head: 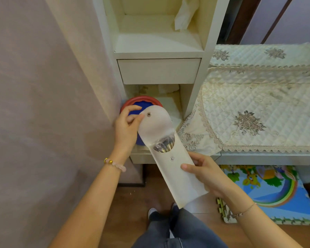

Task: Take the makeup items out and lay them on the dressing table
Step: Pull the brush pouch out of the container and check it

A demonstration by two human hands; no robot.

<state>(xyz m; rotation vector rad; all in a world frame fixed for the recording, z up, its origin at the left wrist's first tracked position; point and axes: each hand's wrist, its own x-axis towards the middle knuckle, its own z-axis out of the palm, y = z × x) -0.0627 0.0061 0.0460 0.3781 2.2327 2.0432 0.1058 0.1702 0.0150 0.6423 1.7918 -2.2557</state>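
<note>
A long cream pouch [179, 174] with snap buttons is held in the air in front of the dressing table. My right hand [206, 173] grips its lower body from the right, thumb across the front. My left hand [126, 126] pinches the left edge of the raised flap [156, 122], so the pouch mouth stands open. Several makeup brushes [164, 144] wrapped in clear plastic show in the opening, their tips pointing up. The dressing table top [258, 111], covered by a quilted cream cloth with lace trim, lies to the right.
A white shelf unit [159, 51] with a closed drawer [158, 71] rises behind the pouch. A red-rimmed blue container [132, 102] sits on the low shelf behind my left hand. A pink curtain [43, 104] hangs on the left. A colourful foam mat [272, 192] covers the floor at lower right.
</note>
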